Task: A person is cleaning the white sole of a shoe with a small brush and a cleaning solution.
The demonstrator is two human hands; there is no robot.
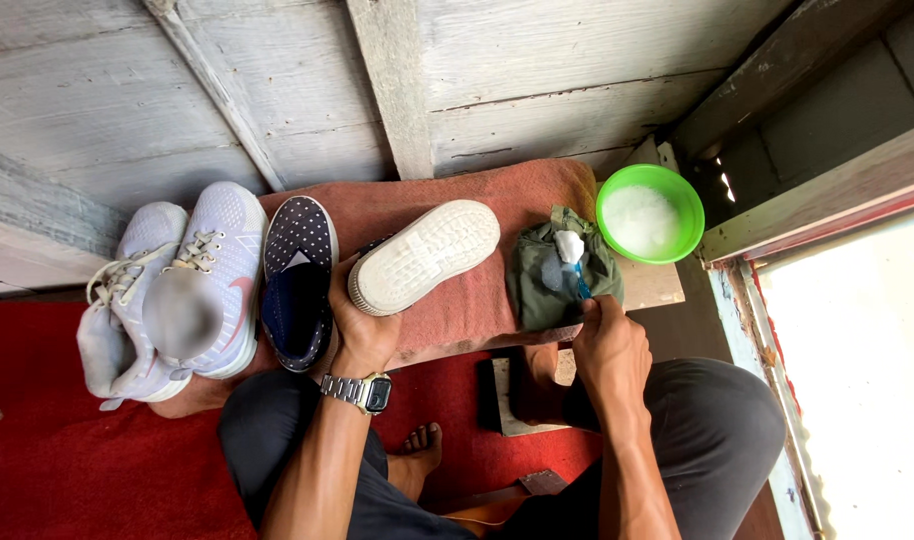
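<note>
Left hand (362, 325) gripping upturned shoe (424, 256), right hand (609, 345) pinching blue toothbrush (575, 262)

Glossy plastic bowl (649, 213), rough wood wall (537, 90).

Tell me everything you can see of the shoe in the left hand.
The shoe is turned sole up: a whitish rubber sole with a ribbed tread, slightly grimy. Its dark upper barely shows underneath. It lies slanted on the reddish cloth, toe toward the green rag. The left hand grips its heel end.
</note>
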